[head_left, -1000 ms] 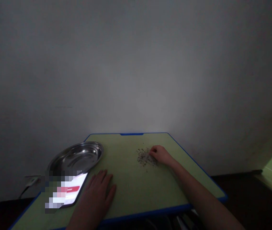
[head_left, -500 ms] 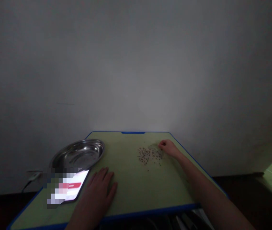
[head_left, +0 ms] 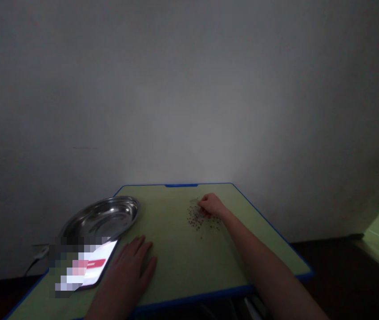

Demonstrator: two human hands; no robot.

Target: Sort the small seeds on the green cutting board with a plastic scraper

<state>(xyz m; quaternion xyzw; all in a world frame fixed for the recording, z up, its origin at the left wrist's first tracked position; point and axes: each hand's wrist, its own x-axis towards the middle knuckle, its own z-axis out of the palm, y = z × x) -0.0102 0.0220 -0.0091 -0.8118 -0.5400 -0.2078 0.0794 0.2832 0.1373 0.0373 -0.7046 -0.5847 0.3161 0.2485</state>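
Nearest me, my left hand (head_left: 127, 266) lay palm down on the green bench (head_left: 176, 271), fingers spread and holding nothing; just beside it was the lit phone (head_left: 99, 264), part of its screen masked by blur. Beyond the phone sat the shiny metal bowl (head_left: 111, 218), close to the left edge of the bench.

Farther in, right of the middle, small dark grains (head_left: 194, 222) lay loose on the bench; over their far side my right hand (head_left: 212, 205) had its thumb and fingers pinched together, on what looked like thin, see-through film (head_left: 194, 202), though its outline was too faint to follow; behind it all rose the plain grey wall (head_left: 189, 98).

I judged the film to be almost weightless, limp and a little slippery, easy to crease; a pinch at one edge would suit it best, as a grab in the middle would bunch it up; the grains looked light and hard, apt to roll at a brush, and best taken with the fingertips.

Half a second earlier my right hand was at the right side of the grains; now it had come leftward over them, while my left hand, the phone and the bowl kept their places.
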